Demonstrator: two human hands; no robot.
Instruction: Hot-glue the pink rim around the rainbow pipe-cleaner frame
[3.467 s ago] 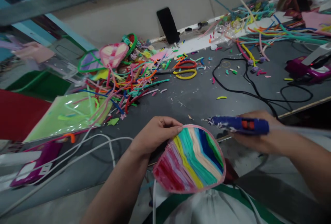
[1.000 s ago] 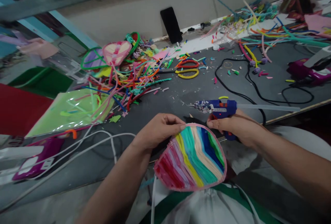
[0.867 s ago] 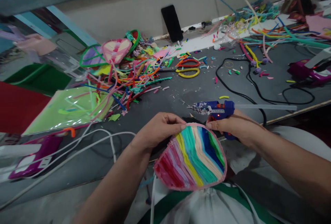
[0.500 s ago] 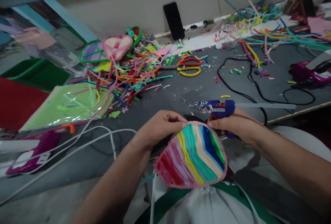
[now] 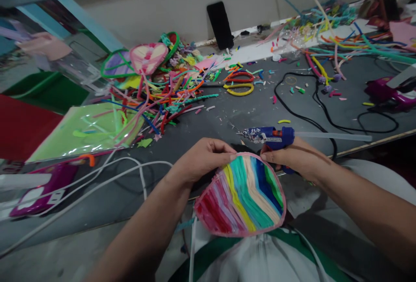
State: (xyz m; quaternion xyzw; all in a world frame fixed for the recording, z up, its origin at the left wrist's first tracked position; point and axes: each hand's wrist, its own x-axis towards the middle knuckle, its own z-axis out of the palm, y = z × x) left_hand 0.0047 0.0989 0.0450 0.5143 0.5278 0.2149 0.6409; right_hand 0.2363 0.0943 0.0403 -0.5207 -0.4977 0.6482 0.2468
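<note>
A rounded, striped rainbow piece (image 5: 247, 195) with a pink rim is held over the lap at the table's front edge. My left hand (image 5: 208, 156) pinches its upper left rim between thumb and fingers. At the upper right rim, the thumb of my right hand (image 5: 286, 156) presses against the piece. That same hand also holds a blue glue gun (image 5: 273, 137), its nozzle pointing left and a clear glue stick (image 5: 334, 136) sticking out of its back to the right.
Red and yellow scissors (image 5: 238, 89) lie beyond the hands. Tangled pipe cleaners (image 5: 162, 95) and heart-shaped pieces (image 5: 149, 57) are at the left. A black phone (image 5: 220, 25) leans on the wall. White cables (image 5: 126, 160) cross the left side; a black cord (image 5: 320, 100) loops at the right.
</note>
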